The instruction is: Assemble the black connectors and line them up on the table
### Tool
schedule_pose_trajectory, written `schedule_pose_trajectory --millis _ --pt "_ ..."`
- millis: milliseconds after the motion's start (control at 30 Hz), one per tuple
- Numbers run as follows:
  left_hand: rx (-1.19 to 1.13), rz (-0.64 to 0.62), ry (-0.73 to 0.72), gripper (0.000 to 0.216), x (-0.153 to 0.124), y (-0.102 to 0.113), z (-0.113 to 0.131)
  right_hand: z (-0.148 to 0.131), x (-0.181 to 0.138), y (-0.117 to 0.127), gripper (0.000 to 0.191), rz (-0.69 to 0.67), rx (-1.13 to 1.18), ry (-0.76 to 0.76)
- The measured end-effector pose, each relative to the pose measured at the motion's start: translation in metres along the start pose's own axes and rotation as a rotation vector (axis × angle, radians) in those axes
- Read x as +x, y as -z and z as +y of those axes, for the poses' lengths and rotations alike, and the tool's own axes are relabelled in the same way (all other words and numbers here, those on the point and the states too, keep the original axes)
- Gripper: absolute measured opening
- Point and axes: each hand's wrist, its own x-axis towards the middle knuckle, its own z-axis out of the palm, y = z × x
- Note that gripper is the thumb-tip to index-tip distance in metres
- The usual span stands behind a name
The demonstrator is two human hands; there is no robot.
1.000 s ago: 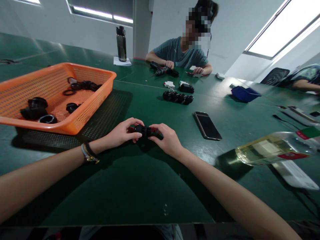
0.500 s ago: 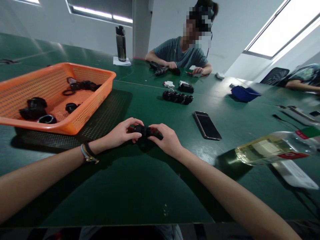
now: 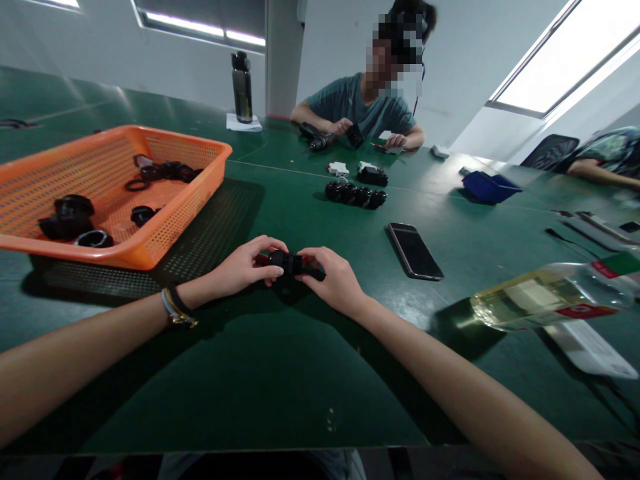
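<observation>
Beyond and to the right of the orange basket [image 3: 197, 200], a co-worker's hand [image 3: 342, 127] has tipped up a black block [image 3: 355, 136] that lay low on the tabletop [image 3: 250, 373] half a second ago. Nearer, the wearer's own two hands have hardly shifted, though the dark tail under the right fingers now shows at a slightly different angle, which may mean a small turn of the piece.

That piece, a black fitting [image 3: 287, 261], is just off the basket's near right corner, held between both hands. The left hand [image 3: 250, 263] curls thumb and fingers closely about its left end; the right hand [image 3: 333, 273] pinches its right end, with little gap between the fingertips. Gripping one end each way probably lets one hand steady while the other turns or presses; which does which, I cannot tell.

More black parts [image 3: 70, 215] lie loose inside the basket, presumably kept there to stay within the left hand's reach. Right of the basket, past the hands, black pieces [image 3: 355, 195] stand close together in a row, a tidy order that suggests deliberate setting aside. A phone [image 3: 416, 251] and a bottle [image 3: 545, 293] lie farther right of the basket, apart from both hands, likely so the space between the forearms is unobstructed.
</observation>
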Motion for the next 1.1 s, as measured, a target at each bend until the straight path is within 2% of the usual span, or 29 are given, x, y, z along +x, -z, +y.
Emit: schedule_pose_trajectory --millis 1100 --pt "0.013 0.002 0.001 0.032 -0.0004 0.0000 0.0002 -0.0010 0.0002 0.0009 0.026 -0.052 0.002 -0.055"
